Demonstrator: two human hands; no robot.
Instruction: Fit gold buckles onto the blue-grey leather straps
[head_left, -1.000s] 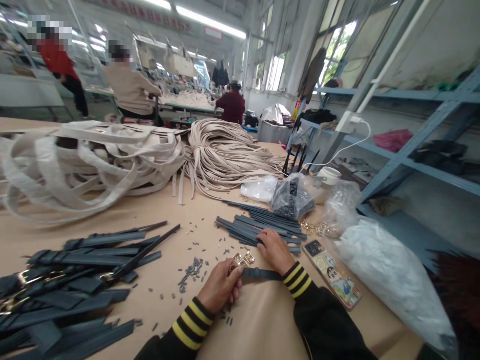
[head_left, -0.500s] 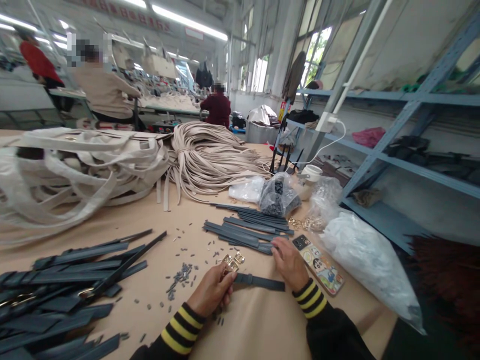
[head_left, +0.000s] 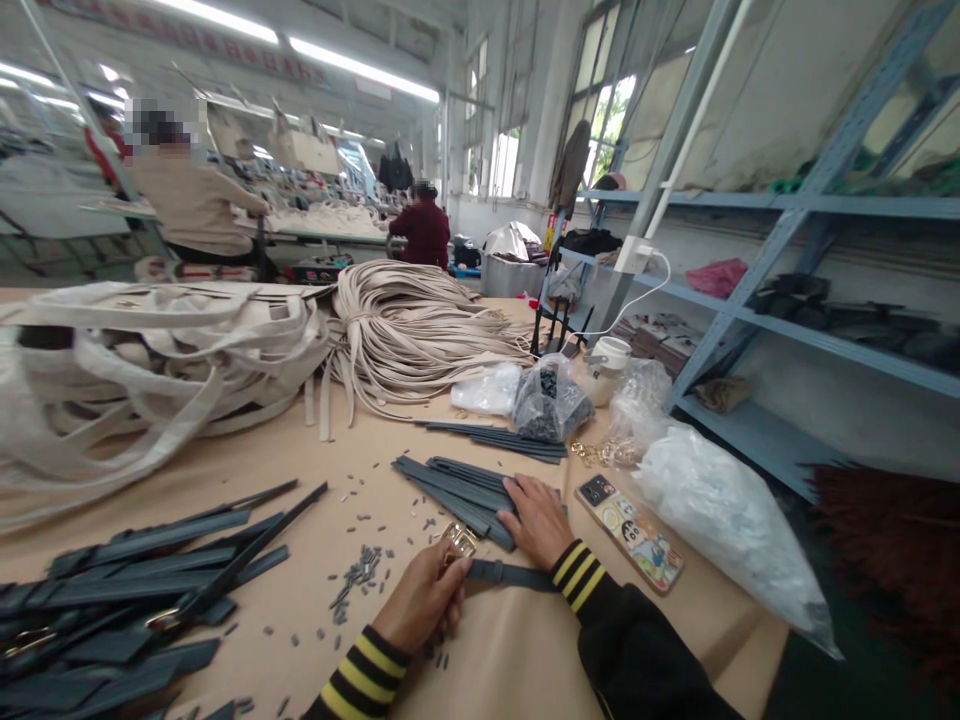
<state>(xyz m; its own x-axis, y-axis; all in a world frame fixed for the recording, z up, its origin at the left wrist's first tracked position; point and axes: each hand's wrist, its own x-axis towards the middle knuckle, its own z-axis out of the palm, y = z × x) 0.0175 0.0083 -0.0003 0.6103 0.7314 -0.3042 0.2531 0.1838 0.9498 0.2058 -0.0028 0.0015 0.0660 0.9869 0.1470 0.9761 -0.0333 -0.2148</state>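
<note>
Gold buckles (head_left: 459,540) are pinched between the thumb and fingers of my left hand (head_left: 429,592). From beside that hand a dark strap (head_left: 510,574) with a loop runs right, passing below my right wrist. My right hand (head_left: 538,520) lies with fingers apart on the right end of a fanned stack of dark strips (head_left: 457,485). Whether its fingertips grip any strip cannot be made out. Small dark pieces (head_left: 364,570) are scattered on the brown table left of my left hand.
Dark straps with buckles (head_left: 142,570) pile at the left. Behind lie beige straps (head_left: 405,320) and pale bags (head_left: 150,370). A phone (head_left: 630,532), plastic bags (head_left: 735,520) and a white jar (head_left: 609,358) stand right. Two people (head_left: 421,228) sit beyond.
My right hand has moved left onto the dark strips, which now lie fanned and shifted. My left hand still holds the buckles. The camera view has shifted slightly.
</note>
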